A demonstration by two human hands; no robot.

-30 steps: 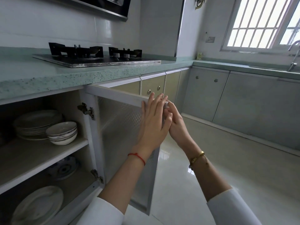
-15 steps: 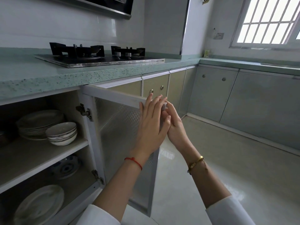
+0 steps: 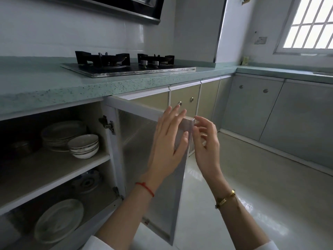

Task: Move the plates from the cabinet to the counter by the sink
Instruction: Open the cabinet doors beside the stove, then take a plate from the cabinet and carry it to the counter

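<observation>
The cabinet door point(image 3: 138, 159) stands wide open under the green counter point(image 3: 54, 87). On the upper shelf sits a stack of white plates point(image 3: 61, 131) with a stack of bowls point(image 3: 83, 146) in front of it. A large white plate point(image 3: 59, 220) leans on the bottom shelf, and a blue-patterned dish point(image 3: 88, 182) lies behind it. My left hand point(image 3: 169, 141) lies flat with straight fingers against the door's inner side near its free edge. My right hand point(image 3: 207, 141) hovers just off the door's outer edge, fingers loosely spread, holding nothing.
A gas hob point(image 3: 126, 65) sits on the counter above the cabinet. Closed cabinet doors point(image 3: 252, 109) run round the corner under the window point(image 3: 310, 24). The sink's edge point(image 3: 324, 73) shows at the far right. Glossy tiled floor point(image 3: 252, 195) spreads to the right.
My right hand has let go of the door's edge and drawn slightly away with its fingers spread. The left hand stays flat on the door. The view has shifted left.
</observation>
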